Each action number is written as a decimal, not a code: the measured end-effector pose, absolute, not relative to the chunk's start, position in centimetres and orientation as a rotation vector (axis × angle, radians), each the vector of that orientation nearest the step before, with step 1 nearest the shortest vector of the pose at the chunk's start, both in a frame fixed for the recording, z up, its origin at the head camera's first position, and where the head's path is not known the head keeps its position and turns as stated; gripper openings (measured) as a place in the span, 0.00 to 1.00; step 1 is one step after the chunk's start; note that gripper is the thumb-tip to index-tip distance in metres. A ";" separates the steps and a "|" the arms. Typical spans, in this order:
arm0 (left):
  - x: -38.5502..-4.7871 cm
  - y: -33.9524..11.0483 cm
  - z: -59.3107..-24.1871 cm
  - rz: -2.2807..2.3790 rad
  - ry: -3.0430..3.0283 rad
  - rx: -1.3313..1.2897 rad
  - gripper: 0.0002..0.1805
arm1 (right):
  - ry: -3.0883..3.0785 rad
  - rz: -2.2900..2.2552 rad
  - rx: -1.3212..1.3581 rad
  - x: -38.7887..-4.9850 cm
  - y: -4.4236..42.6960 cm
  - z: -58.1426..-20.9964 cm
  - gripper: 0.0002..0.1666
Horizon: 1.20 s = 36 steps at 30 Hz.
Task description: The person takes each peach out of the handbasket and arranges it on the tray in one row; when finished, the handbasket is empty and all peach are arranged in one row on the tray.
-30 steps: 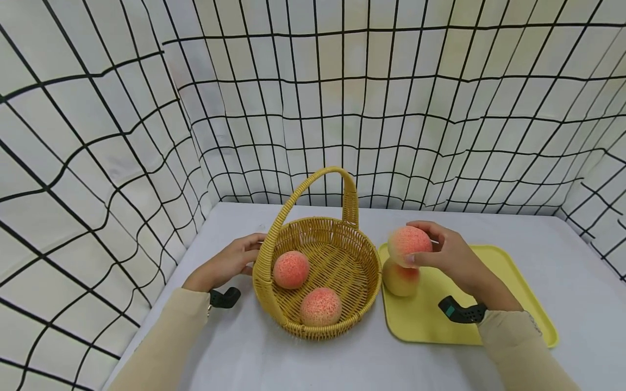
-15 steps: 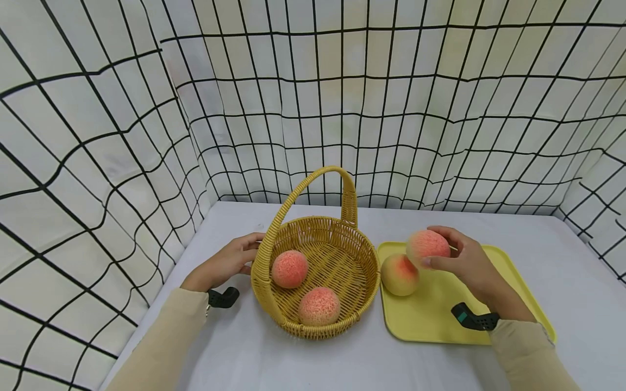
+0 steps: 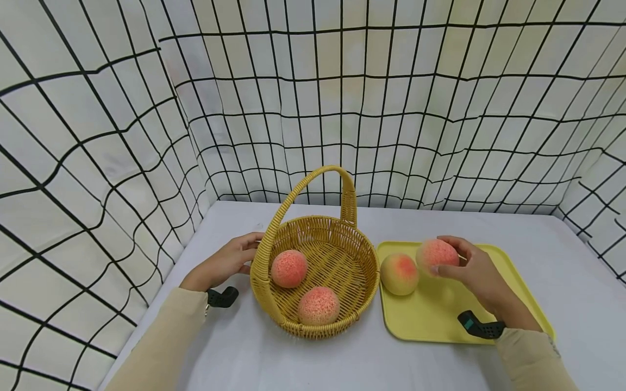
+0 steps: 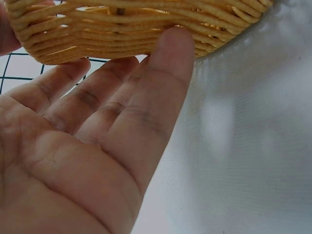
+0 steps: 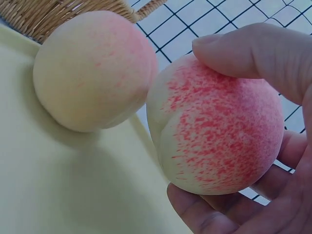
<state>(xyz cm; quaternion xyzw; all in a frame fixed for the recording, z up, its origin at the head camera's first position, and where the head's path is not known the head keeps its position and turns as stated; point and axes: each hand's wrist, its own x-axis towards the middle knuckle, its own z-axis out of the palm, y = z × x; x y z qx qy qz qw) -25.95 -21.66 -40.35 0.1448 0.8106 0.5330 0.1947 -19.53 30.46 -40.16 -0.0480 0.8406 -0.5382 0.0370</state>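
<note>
My right hand (image 3: 476,271) grips a pink-speckled peach (image 3: 437,257) over the yellow tray (image 3: 450,320), thumb on one side and fingers on the other. Just left of it a yellow peach with a red patch (image 3: 400,274) sits on the tray; the right wrist view shows the held peach (image 5: 219,131) close beside it. Two pink peaches (image 3: 289,269) lie inside the wicker basket (image 3: 342,266). At the basket's left side, my left hand (image 3: 225,263) rests its extended fingers against the weave, seen as fingertips touching the wicker (image 4: 117,29) in the left wrist view.
The basket's arched handle (image 3: 293,198) rises above its rim. A white-covered table (image 3: 235,347) carries basket and tray, with the basket next to the tray's left edge. Black netting (image 3: 342,117) over white cloth stands behind and on both sides.
My right hand has moved right and down toward the tray with the gripped peach, away from above the yellow peach, which is now fully uncovered. The left hand holds its place at the basket.
</note>
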 end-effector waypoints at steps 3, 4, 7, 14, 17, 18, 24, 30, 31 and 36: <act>-26.0 -21.7 -40.3 1.499 2.268 0.403 0.27 | 2.587 -1.647 -0.128 -19.4 30.5 -40.6 0.45; -26.0 -21.7 -40.3 1.501 2.266 0.402 0.27 | 2.588 -1.645 -0.121 -19.4 30.5 -40.7 0.46; -26.0 -21.7 -40.3 1.499 2.268 0.405 0.27 | 2.601 -1.622 -0.101 -19.5 30.6 -41.3 0.46; -26.0 -21.7 -40.4 1.495 2.266 0.419 0.28 | 2.610 -1.597 -0.067 -19.5 30.6 -42.2 0.46; -26.0 -21.6 -40.4 1.495 2.265 0.419 0.28 | 2.607 -1.595 -0.056 -19.5 30.5 -42.4 0.46; -26.0 -21.6 -40.4 1.493 2.267 0.418 0.28 | 2.606 -1.595 -0.054 -19.5 30.5 -42.5 0.46; -26.0 -21.6 -40.3 1.488 2.278 0.405 0.28 | 2.612 -1.597 -0.061 -19.4 30.5 -42.7 0.48; -25.9 -21.6 -40.2 1.481 2.283 0.388 0.28 | 2.619 -1.584 -0.060 -19.5 30.4 -43.0 0.48; -25.9 -21.6 -40.2 1.479 2.283 0.385 0.27 | 2.621 -1.580 -0.058 -19.5 30.4 -43.0 0.48; -25.9 -21.6 -40.1 1.473 2.282 0.387 0.27 | 2.626 -1.565 -0.066 -19.6 30.4 -43.3 0.48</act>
